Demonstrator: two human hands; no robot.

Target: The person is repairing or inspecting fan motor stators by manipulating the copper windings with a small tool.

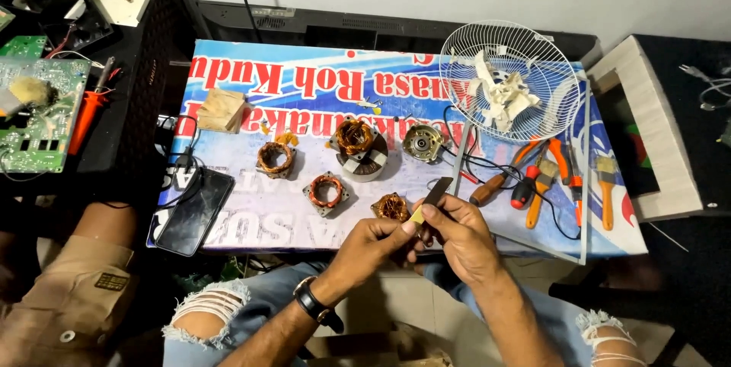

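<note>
My left hand (375,244) and my right hand (457,234) meet over the near edge of the table (251,218). Together they pinch a small flat strip with a dark end and a yellowish end (430,198). Just beyond my fingers lies a copper-wound motor stator (391,206). More copper windings sit further back: one at the left (275,158), one in a square core (327,192), and a larger one on a round metal housing (356,145). A bare metal motor end cap (423,142) lies to their right.
A white fan guard (509,81) holds broken plastic blade pieces. Pliers, a screwdriver and paintbrushes (563,177) lie at the right. A black phone (195,211) rests at the left edge, a wooden block (222,110) behind it. Circuit boards (38,112) cover the left bench.
</note>
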